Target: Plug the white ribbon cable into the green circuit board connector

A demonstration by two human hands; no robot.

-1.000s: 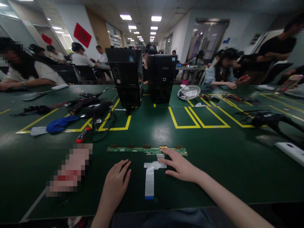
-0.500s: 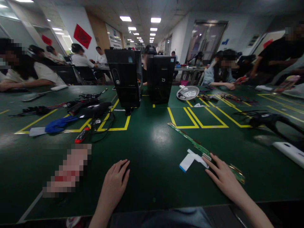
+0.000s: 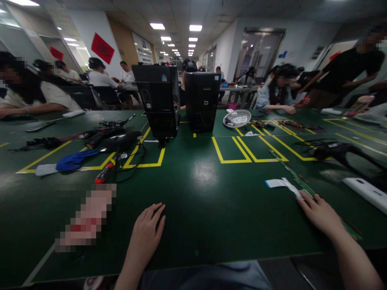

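Observation:
Nearer the table's right side, my right hand [image 3: 320, 211] has its fingers on a long, narrow green circuit board [image 3: 305, 184]. Part of the board is hidden under the hand, and its near end comes out beyond my wrist. A white flat ribbon cable [image 3: 279, 183] with a blue end reaches left from the board by my fingertips. My left hand [image 3: 148, 225] lies palm down on the green table [image 3: 208, 217], fingers stretched out and holding nothing. Left of it is a blurred-out flat item [image 3: 90, 217].
Two black computer cases [image 3: 157, 100] stand at the middle back. To the left lie a red-black screwdriver [image 3: 104, 173], a blue glove [image 3: 74, 160] and cables. A white basket [image 3: 237, 119] sits behind; a black frame-like part [image 3: 338, 151] and white box [image 3: 365, 193] are right. People sit around.
My right hand has moved to the right, taking the circuit board and ribbon cable along. The board has also turned a little. My left hand has stayed in place.

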